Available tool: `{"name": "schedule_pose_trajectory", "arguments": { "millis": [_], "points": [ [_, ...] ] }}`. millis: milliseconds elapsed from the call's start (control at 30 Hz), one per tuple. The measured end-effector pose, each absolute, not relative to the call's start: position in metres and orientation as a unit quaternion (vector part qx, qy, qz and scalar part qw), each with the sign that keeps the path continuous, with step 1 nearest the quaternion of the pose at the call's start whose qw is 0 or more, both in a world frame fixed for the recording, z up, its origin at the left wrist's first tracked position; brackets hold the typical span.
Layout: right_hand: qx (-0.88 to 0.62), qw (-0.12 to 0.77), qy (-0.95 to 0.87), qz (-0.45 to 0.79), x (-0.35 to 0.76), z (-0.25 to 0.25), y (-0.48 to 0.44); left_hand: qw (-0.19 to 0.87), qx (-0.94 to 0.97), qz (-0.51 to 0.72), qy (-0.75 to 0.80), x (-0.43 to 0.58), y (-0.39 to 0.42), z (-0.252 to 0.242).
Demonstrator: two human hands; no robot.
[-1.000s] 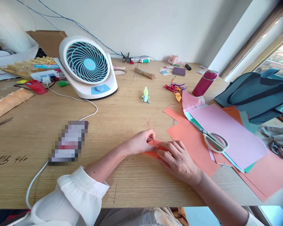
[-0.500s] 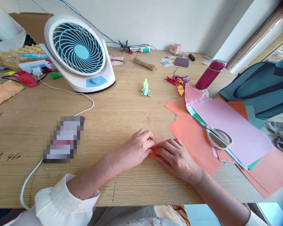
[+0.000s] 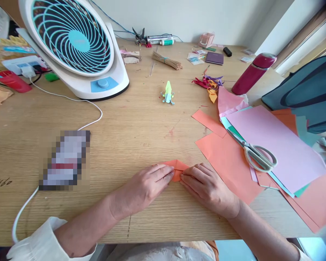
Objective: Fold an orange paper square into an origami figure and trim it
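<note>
A small folded orange paper point(image 3: 177, 167) lies on the wooden table point(image 3: 141, 127) near its front edge. My left hand point(image 3: 145, 186) rests flat on the paper's left side, fingers stretched together and pressing down. My right hand point(image 3: 206, 186) lies on the paper's right side, its fingertips meeting those of the left hand at the fold. Only the paper's pointed top shows between the fingers; the rest is hidden under both hands.
Orange, pink and green paper sheets point(image 3: 271, 145) lie at the right with scissors point(image 3: 256, 152) on top. Behind stand a white and blue fan point(image 3: 70, 43), a small paper figure point(image 3: 168, 92), paper scraps point(image 3: 210, 85), a red bottle point(image 3: 254, 72) and a teal bag point(image 3: 306, 90). A blurred phone point(image 3: 65, 159) lies at left.
Both hands have flattened onto the orange paper, the left shifting from a pinch to pressing fingers. The camera has tilted down and moved closer to the table.
</note>
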State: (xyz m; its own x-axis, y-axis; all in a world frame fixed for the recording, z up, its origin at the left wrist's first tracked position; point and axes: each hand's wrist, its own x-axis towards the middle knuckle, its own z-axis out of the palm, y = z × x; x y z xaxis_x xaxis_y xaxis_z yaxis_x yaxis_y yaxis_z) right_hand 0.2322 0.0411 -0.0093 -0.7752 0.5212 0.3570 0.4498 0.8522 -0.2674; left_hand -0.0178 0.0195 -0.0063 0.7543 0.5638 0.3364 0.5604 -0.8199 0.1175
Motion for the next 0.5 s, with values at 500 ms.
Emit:
{"name": "schedule_pose_trajectory", "arguments": {
  "millis": [500],
  "points": [
    [-0.254,0.225,-0.939,0.062,0.2322,-0.0091,0.0424,0.074,0.908,0.225,0.346,-0.0227,0.0203,0.0013]
  ]
}}
